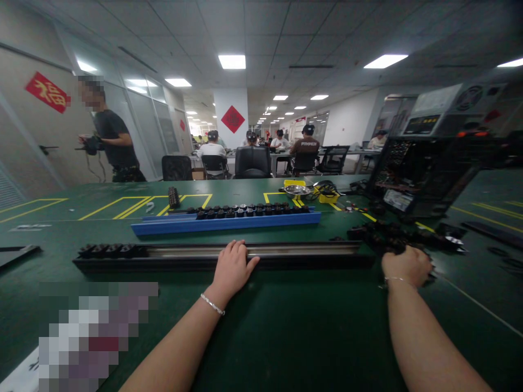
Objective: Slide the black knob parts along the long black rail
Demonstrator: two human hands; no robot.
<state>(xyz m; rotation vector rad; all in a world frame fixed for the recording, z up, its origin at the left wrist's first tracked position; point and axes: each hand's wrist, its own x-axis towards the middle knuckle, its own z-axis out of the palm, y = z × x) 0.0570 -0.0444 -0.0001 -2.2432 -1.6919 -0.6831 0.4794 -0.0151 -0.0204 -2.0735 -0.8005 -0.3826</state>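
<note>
Spillage is judged the main risk: if the black tray [310, 262] is tilted or shoved, the black parts [114, 250] grouped at one end could be sent sliding along the pale strip [306, 250], assuming they aren't fixed. Likely cause: uneven pressure from the left hand [233, 264], by which the tray is gripped opposite the middle of the blue tray [229, 224], fingers laid over the far rim, thumb along the near one. Second risk: snagging. A dark jumble [378, 235] is piled off the blue tray's right end; neighbours could be dragged along if one piece is pulled blind. The right hand [408, 265] is set at that jumble's near edge, fingers curled; whether anything is grasped can't be told, palm side being hidden. Also, the blue tray's black pieces [241, 210] could be jolted if the black tray is pushed away. Looks: black tray is long, narrow, dark-walled, with the pale, metallic-looking strip exposed inside. It is laid on the green table [318, 326], on the blue tray's near side, roughly parallel, not touching, running past both its ends. Its parts are chunky and knobbly, mostly left of the blue tray's left end; finer detail can't be made out.
</note>
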